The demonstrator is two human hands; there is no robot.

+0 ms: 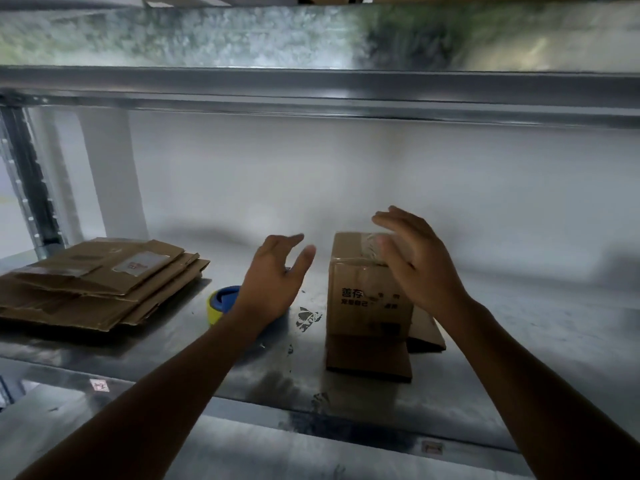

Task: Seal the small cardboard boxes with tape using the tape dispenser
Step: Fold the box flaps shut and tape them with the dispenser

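Small cardboard box (367,299) stands mid-shelf (519,323), top taped shut, contents not visible; lower flaps splay out on the near and right sides. Right hand (415,261) open, blurred, covering the box's upper right corner; can't tell if it touches. Left hand (273,275) open, fingers loose, holding nothing, just left of the box. Tape dispenser (220,303), blue/yellow, further left, mostly hidden behind the left wrist. Flattened cardboard stack (97,278) far left of the box.
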